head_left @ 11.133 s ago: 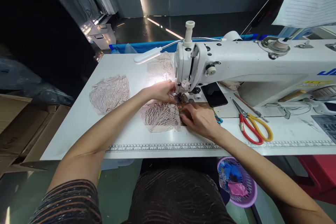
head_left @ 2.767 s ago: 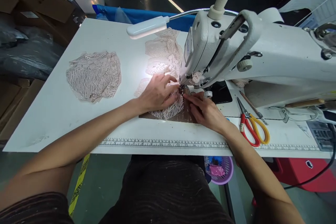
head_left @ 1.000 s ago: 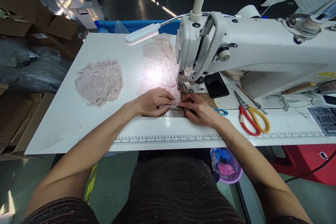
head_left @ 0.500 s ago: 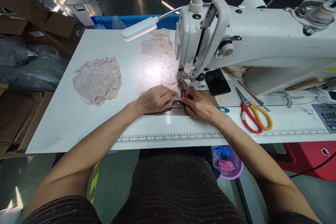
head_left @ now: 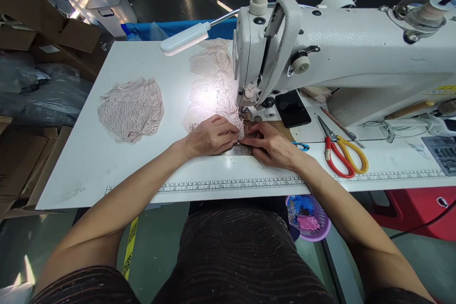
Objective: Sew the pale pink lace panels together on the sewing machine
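Pale pink lace fabric (head_left: 210,88) lies on the table left of the sewing machine (head_left: 263,57), its near edge running to the presser foot (head_left: 245,113). My left hand (head_left: 213,135) rests on the near end of this lace, fingers closed together and pinching its edge just in front of the needle area. From the right, my right hand (head_left: 270,145) meets it, thumb and forefinger closed at the same lace edge. The fingertips of both hands almost touch. Under them shows a brown plate (head_left: 242,149) on the machine bed.
A second lace bundle (head_left: 131,110) sits at left. Right of my hands lie a black phone (head_left: 292,108), blue snips (head_left: 302,146) and red-and-yellow scissors (head_left: 344,154). A lamp (head_left: 185,39) shines over the lace. A ruler strip (head_left: 231,185) follows the table's front edge; a purple basket (head_left: 317,228) is below.
My right hand has shifted slightly left and down, its forefinger now nearer my left fingertips. My left hand stays on the lace. The whole view has shifted slightly.
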Tool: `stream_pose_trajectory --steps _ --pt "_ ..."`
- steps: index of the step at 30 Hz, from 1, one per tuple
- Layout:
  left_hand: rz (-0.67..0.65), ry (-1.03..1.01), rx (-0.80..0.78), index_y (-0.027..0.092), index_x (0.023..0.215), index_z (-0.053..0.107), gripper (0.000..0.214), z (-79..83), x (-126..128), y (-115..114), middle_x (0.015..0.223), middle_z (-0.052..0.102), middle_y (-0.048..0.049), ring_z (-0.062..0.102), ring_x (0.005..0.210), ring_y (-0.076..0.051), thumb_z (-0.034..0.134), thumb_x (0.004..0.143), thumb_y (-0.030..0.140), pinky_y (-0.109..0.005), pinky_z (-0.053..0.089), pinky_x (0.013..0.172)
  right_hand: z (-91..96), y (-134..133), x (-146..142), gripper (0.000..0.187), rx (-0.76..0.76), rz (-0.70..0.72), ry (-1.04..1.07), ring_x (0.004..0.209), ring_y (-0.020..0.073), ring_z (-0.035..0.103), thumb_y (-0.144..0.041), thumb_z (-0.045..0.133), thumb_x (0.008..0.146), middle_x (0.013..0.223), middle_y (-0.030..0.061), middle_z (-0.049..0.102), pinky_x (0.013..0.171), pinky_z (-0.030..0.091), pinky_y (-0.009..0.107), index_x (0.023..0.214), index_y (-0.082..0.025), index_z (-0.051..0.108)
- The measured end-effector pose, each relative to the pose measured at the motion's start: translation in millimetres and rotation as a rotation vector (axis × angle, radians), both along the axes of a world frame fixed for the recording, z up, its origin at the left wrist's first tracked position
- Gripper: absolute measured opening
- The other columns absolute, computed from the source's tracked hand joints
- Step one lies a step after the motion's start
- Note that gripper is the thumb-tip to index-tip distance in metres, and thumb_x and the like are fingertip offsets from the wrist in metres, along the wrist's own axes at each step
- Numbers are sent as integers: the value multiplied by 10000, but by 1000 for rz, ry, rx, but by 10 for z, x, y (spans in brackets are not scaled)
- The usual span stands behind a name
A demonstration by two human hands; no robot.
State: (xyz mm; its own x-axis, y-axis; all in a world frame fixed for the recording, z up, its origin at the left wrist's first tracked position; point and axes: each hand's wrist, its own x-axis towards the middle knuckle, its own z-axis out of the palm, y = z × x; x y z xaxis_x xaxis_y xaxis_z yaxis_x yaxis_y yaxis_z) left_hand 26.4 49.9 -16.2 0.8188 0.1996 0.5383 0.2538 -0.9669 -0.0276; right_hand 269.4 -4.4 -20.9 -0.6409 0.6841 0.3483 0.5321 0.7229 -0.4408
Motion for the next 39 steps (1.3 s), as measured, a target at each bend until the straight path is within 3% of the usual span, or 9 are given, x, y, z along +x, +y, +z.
stream_pose_trajectory --steps 4,8,12,17,22,29,35,39 --pt "-1 -7 -27 186 859 685 130 -28 15 -11 977 744 -42 683 864 -162 588 942 211 -336 558 754 -18 -6 -2 360 6 -6 2 1074 264 557 -118 535 858 1100 132 564 933 530 480 1135 -218 742" --pt "2 -2 -77 176 864 690 147 -37 20 -32 953 741 -50 688 834 -158 571 948 200 -333 565 737 88 77 36 354 -62 26 -11 1059 246 584 -141 539 864 1119 122 596 941 526 449 1140 -231 743" --pt "-13 -11 -91 176 851 697 145 -16 23 -49 920 743 -49 679 769 -152 582 938 191 -326 559 681 198 262 73 381 -163 24 -53 961 229 623 -193 516 901 975 93 663 865 539 391 1233 -206 702" --pt "19 10 -117 189 865 709 158 -30 27 -50 937 746 -51 686 782 -159 570 939 195 -348 582 695 41 283 51 365 -91 -85 -47 998 233 596 -213 531 897 1120 122 595 883 530 405 1211 -225 715" --pt "19 3 -128 186 862 705 151 -55 25 -38 941 746 -56 687 773 -160 575 937 207 -353 594 687 -75 206 22 370 -36 -94 -25 1016 231 567 -172 527 884 1086 102 562 910 523 412 1183 -254 728" --pt "14 -25 -55 180 874 686 128 -56 28 -53 957 734 -65 674 784 -167 580 942 200 -342 564 667 -48 213 11 369 -19 -100 -1 999 223 570 -146 526 872 1091 102 563 916 527 418 1160 -238 738" --pt "37 75 -40 208 871 672 140 -28 25 -64 947 721 -41 651 770 -158 560 954 216 -355 533 700 -49 198 -8 357 -36 -105 10 1010 223 580 -156 528 866 1097 103 578 911 525 407 1136 -239 747" --pt "40 45 -35 200 930 660 98 -29 21 -65 1004 717 -59 658 842 -175 570 960 226 -368 540 751 95 263 108 331 -70 -140 88 939 200 613 -163 495 887 1030 95 624 846 531 358 1098 -204 745"
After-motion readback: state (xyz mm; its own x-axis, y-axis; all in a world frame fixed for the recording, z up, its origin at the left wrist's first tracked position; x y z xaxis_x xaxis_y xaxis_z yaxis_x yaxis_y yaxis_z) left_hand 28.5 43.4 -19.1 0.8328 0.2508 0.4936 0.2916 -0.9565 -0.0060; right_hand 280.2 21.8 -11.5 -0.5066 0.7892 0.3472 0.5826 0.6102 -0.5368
